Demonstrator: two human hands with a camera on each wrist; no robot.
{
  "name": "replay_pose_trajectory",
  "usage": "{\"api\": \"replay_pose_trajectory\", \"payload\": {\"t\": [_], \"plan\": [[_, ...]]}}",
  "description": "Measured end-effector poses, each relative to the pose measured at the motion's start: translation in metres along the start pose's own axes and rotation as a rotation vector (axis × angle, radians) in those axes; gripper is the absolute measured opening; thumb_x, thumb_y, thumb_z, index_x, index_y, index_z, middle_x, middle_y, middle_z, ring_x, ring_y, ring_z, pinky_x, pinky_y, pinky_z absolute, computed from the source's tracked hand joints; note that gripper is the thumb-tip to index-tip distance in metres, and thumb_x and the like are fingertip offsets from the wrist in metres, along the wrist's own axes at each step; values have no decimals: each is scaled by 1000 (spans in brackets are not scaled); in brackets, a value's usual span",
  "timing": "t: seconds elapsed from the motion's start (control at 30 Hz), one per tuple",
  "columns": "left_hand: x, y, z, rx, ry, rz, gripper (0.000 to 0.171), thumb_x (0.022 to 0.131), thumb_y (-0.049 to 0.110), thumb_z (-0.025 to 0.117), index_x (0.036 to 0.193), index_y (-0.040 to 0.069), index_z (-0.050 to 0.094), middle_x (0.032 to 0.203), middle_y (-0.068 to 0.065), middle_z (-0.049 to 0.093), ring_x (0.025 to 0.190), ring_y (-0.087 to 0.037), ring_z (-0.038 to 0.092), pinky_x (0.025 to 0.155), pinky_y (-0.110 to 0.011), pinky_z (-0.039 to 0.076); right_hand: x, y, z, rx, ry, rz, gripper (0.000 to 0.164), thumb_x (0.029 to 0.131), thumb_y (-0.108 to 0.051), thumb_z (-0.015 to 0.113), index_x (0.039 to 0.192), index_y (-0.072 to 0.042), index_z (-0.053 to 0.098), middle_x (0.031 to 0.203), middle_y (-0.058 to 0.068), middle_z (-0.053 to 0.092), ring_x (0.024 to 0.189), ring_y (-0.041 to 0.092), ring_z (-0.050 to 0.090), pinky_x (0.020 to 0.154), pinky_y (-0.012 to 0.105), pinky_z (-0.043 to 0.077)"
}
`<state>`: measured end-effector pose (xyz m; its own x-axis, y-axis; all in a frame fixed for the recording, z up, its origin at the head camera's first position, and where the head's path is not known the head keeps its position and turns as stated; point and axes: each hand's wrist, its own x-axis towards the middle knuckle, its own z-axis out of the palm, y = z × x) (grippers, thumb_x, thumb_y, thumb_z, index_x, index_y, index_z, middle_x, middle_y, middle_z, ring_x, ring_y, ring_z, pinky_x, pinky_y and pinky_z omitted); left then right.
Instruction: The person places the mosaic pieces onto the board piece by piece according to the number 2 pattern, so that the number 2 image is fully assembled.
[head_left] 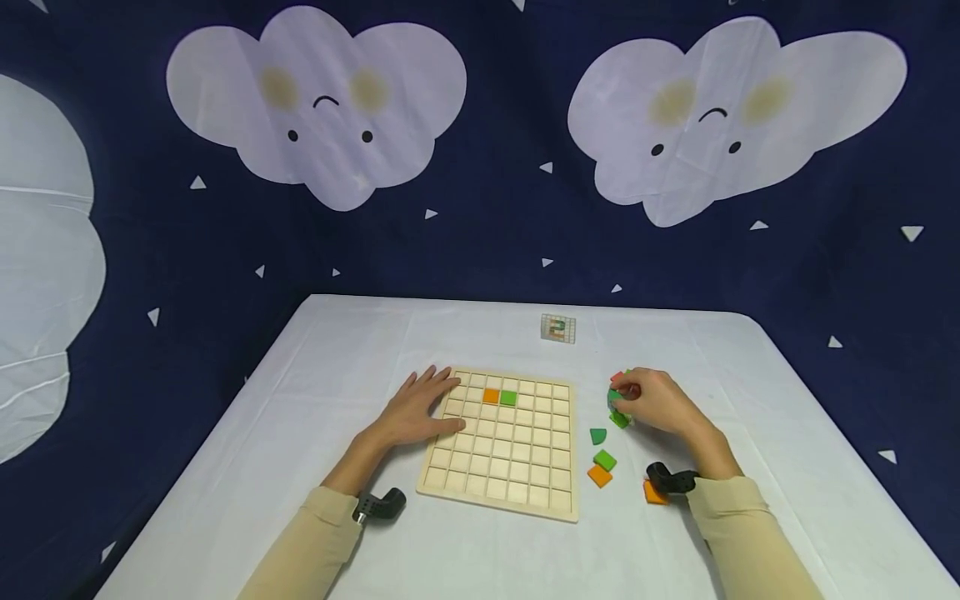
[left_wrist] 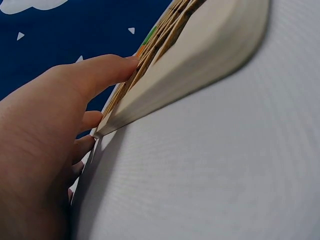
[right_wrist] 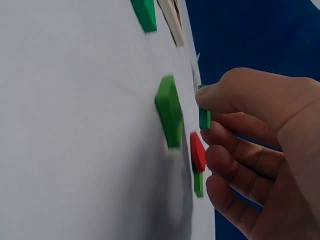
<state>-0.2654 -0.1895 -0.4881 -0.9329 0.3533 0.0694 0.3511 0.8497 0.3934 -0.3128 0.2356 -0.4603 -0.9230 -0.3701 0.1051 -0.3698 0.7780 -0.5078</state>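
My left hand [head_left: 408, 412] rests on the left rim of a pale wooden grid board [head_left: 517, 495], fingers spread and thumb lying over the edge squares. An orange tile [head_left: 491, 396] and a light green tile [head_left: 508, 398] sit side by side in an upper row of the board. Off the board's right side, my right hand [head_left: 658, 402] pinches a small dark green tile [right_wrist: 205, 116] between thumb and fingertips. Just below these fingers lies a light green tile [right_wrist: 170, 112] on the tablecloth. Past the fingertips is a red piece [right_wrist: 197, 152], with another green tile [right_wrist: 198, 184] beside it.
Between board and right arm lie a dark green quarter-round piece [head_left: 597, 436], a light green square [head_left: 604, 460] and an orange square [head_left: 599, 476]. More orange [head_left: 654, 493] shows under the right wrist camera. A small patterned card [head_left: 558, 329] stands behind the board.
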Motion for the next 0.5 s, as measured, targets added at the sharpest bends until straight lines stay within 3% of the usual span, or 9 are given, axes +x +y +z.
{"api": "replay_pose_trajectory", "payload": {"t": [0.5], "plan": [[-1,2,-2,-5,-3,-2,84,80,65,60,147,19,41,156,-1,26,145,-21,11,117,-40,2,16,-30,19,8,-52,-60,23,80,-21,76,101,-9,73,83,-4,62,72,13,54,61,31,47]]}}
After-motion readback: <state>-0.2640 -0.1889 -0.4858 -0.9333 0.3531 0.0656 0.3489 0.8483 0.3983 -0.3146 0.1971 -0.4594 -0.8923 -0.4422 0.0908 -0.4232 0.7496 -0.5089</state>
